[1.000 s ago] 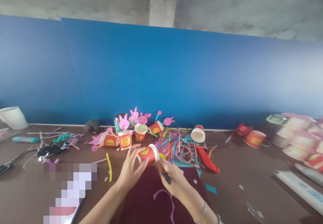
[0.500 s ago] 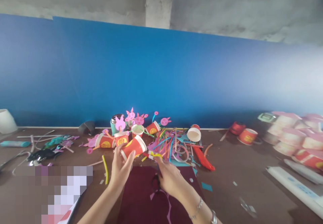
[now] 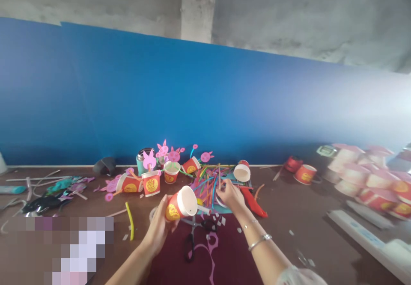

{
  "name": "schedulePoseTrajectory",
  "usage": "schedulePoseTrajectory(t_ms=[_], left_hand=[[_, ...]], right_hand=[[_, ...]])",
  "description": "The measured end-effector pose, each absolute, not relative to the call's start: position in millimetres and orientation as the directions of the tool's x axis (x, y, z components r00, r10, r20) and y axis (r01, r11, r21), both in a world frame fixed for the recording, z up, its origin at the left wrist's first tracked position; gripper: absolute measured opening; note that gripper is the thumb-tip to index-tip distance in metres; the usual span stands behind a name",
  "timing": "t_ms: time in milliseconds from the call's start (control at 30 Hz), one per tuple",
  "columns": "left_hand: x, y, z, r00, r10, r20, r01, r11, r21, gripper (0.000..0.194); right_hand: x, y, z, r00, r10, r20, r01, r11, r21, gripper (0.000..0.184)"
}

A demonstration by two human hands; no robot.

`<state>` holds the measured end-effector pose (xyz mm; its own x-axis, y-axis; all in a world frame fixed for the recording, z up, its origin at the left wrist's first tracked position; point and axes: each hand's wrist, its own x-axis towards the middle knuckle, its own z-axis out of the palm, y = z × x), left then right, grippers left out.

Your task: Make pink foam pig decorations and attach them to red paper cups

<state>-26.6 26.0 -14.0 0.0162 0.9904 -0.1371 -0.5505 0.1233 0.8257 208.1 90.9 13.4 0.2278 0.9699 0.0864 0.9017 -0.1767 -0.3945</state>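
Fingers [image 3: 159,216] grip red cup [image 3: 180,204], apparently yellow-printed.

A smooth bright blue wall panel [image 3: 205,105] runs behind the dark brown wooden table [image 3: 321,229]; rough grey concrete wall [image 3: 289,15] above; pale light brightens the right.

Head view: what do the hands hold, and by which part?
Left hand grips the red paper cup around its side. Right hand reaches into the coloured strips; hold unclear.

Bright, even light washes in from the right, paling the blue wall [image 3: 205,105] there. Edges bend and smear; the cups at right [image 3: 369,176] blur.
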Motion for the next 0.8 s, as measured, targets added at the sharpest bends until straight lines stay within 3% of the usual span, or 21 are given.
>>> schedulePoseTrajectory(t_ms=[100, 267, 367, 433, 500, 633, 800], left_hand=[[-29.0, 27.3, -11.0, 0.04, 0.978, -0.205, -0.631, 0.184, 0.754, 0.042], [-34.6, 31.5, -11.7, 0.071, 0.953, -0.296, -0.706, 0.257, 0.66, 0.042], [-34.9, 31.7, -11.6, 0.114, 0.964, -0.241, -0.734, 0.245, 0.633, 0.039], [-34.6, 31.3, -10.3, 0.115, 0.97, -0.214, -0.759, 0.224, 0.611, 0.034], [-34.5, 30.8, -8.7, 0.103, 0.972, -0.209, -0.778, 0.21, 0.592, 0.032], [-33.4, 30.0, -6.7, 0.145, 0.964, -0.223, -0.783, 0.25, 0.569, 0.036], [-29.0, 29.3, -6.4, 0.122, 0.965, -0.233, -0.79, 0.236, 0.566, 0.042]], right_hand=[[206.6, 93.1, 13.7, 0.237, 0.97, 0.052, 0.908, -0.202, -0.366, 0.024], [220.5, 78.3, 47.1, 0.257, 0.961, 0.104, 0.909, -0.204, -0.364, 0.033], [233.2, 65.6, 73.0, 0.242, 0.95, 0.196, 0.806, -0.085, -0.585, 0.02], [236.3, 57.4, 85.9, 0.27, 0.929, 0.254, 0.614, 0.038, -0.789, 0.023], [233.5, 50.3, 93.8, 0.321, 0.891, 0.32, 0.413, 0.172, -0.894, 0.032], [217.6, 42.2, 97.2, 0.333, 0.844, 0.42, 0.198, 0.373, -0.906, 0.038], [199.7, 40.8, 96.1, 0.244, 0.834, 0.494, 0.212, 0.452, -0.867, 0.04]])
